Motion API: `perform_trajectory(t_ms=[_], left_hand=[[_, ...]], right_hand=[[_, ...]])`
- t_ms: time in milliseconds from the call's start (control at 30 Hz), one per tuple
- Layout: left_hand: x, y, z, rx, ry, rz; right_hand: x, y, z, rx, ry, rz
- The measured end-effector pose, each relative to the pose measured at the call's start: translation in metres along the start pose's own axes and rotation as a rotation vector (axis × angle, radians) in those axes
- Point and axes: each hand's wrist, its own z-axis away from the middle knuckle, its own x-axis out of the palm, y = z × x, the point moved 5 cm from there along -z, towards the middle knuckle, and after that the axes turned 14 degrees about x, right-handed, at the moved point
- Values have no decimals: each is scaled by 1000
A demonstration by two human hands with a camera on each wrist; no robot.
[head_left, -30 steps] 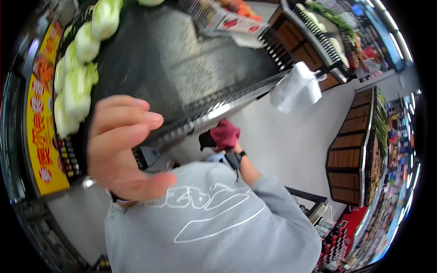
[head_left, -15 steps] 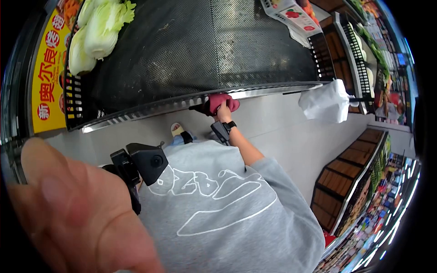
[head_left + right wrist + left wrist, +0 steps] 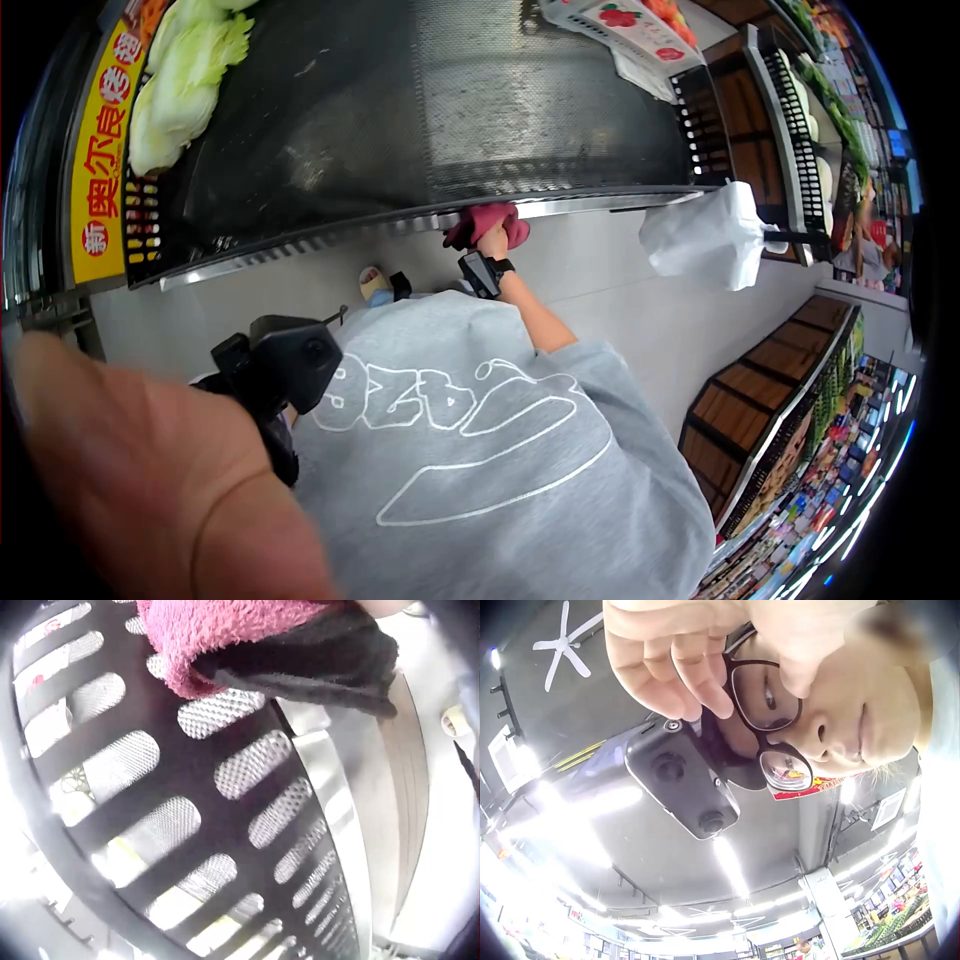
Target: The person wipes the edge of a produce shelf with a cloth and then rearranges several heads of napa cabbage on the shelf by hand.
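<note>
The left hand looms large and blurred at the lower left of the head view. In the left wrist view the same hand is beside the person's glasses, fingers loosely bent, close to the black head-worn camera; contact is unclear. At the black display bin's front edge, the right hand grips a dark pink cloth. In the right wrist view the fluffy pink cloth with a black part lies against the slotted bin wall.
Chinese cabbages lie at the bin's left end, beside a yellow sign. A printed box stands at the right end. White plastic bags hang off the right corner. Wooden display stands are farther right.
The left hand has come down and closer to the head camera, toward the lower left. The right hand with the cloth has come up to the bin's front edge. The head view has shifted.
</note>
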Motion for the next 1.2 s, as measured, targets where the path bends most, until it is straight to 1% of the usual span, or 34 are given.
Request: perform_trajectory(t_ms=[33,67,133,200,233,300,333,367,400,433,467,533,567,600,667,700,733,800,833,867,900,933,967,1000,1067,1100,1133,1200], left_hand=[[6,-1,-7,-5,4,2],[13,-3,-13,-17,10,10],[26,-6,-25,-36,31,20],[40,-9,-40,-65,45,39],[51,-11,-48,-84,54,47],[79,-20,-61,-128,94,51],[105,-35,-87,-103,132,98],[131,-50,-112,-77,168,146],[151,-57,-104,-69,178,61],[171,-66,-97,-96,59,11],[187,-73,-86,-125,-61,-41],[220,-83,-52,-255,-268,-85],[235,-86,-27,-365,-340,-94],[247,-86,-2,-441,-380,-106],[266,-84,60,-661,-457,-53],[274,-81,98,-790,-369,-47],[283,-75,142,-917,-276,-43],[305,-51,248,-1206,-232,-77],[320,-27,307,-1396,-294,-128],[331,5,360,-1588,-352,-182],[341,44,400,-1758,-459,-51],[350,87,432,-1890,-528,12],[356,132,453,-2010,-567,64],[360,175,468,-2106,-571,98],[365,254,479,-2280,-531,156],[366,279,475,-2339,-491,179],[368,303,474,-2391,-449,196],[377,333,472,-2450,-362,231]], right_hand=[[-13,-3,-3,-150,80,153],[-22,-2,-10,-188,138,212],[-37,14,-33,-136,210,170],[-62,26,-53,83,81,-264],[-74,30,-59,192,56,-482],[-102,30,-63,132,201,-727],[-116,44,-89,-85,418,-678],[-127,41,-88,-84,424,-683],[-145,22,-73,-144,491,-601],[-164,-1,-52,-201,555,-517],[-173,2,-63,-194,507,-645],[-191,8,-81,-178,422,-910],[-190,40,-122,-156,392,-1106],[-202,38,-118,-150,382,-1104],[-243,16,-94,-263,482,-622],[-255,18,-96,-258,465,-621],[-266,21,-101,-230,507,-475],[-290,31,-120,-184,585,-180],[-304,36,-133,-167,620,-32],[-318,69,-180,-269,666,-81],[-331,100,-223,-374,710,-122],[-336,81,-200,-319,514,-326],[-340,60,-174,-240,334,-555],[-343,35,-142,-136,192,-763],[-363,40,-144,-215,53,-911],[-367,40,-140,-217,110,-874],[-366,36,-133,-219,213,-780],[-369,28,-115,-234,417,-581]])
